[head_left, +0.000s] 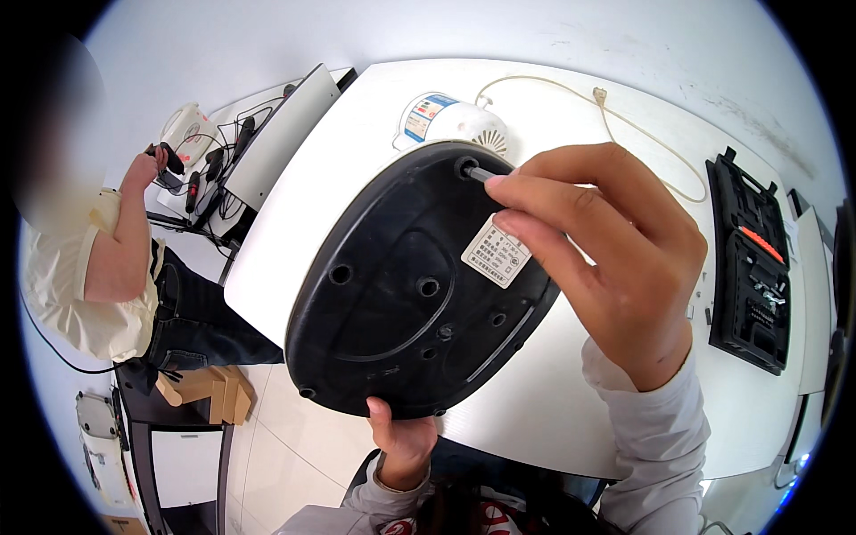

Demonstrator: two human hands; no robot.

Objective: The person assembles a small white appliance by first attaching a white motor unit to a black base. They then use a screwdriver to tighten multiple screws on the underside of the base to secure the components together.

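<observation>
A black oval appliance base (383, 303) is tilted up before me, its underside with several round screw holes and a white label (497, 254) facing me. My left hand (406, 437) grips its lower edge, thumb on the near face; the other fingers are hidden behind it. Between thumb and fingers of my right hand (606, 241) is a slim grey screwdriver bit (479, 174). Its tip points into the hole near the top edge of the base. Behind the base lies a white rounded appliance housing (464, 123) with vent slots and a blue-and-white label.
A cream power cord (624, 125) with a plug curves over the white table (553, 392). On the right lies an open black tool case (749, 267), with small dark pieces beside it. At the left another person (107, 267) handles a dark tool by a cable-strewn table.
</observation>
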